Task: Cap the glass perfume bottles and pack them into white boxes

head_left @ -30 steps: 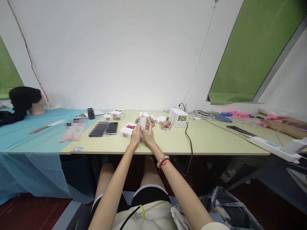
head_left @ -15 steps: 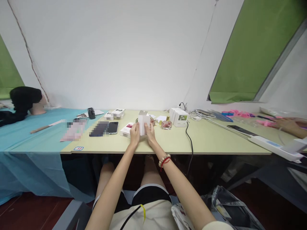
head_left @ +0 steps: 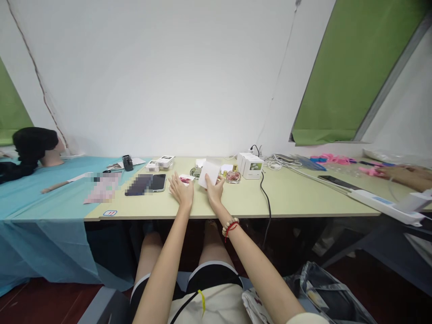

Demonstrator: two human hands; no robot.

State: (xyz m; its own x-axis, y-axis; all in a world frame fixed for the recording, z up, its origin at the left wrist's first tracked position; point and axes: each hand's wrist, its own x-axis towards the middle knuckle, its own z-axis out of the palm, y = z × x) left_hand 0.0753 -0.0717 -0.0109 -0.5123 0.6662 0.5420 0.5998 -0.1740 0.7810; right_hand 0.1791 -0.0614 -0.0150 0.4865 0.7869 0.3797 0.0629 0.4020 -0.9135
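The left hand (head_left: 182,191) hides much of the flat magenta-printed white box (head_left: 185,180).

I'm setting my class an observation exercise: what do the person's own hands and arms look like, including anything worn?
The left hand and right hand are gloveless, with bare forearms. The right wrist wears a bracelet of pale round beads and a thin red cord with a loose end; the left wears none. A cream sleeve shows on the right upper arm.
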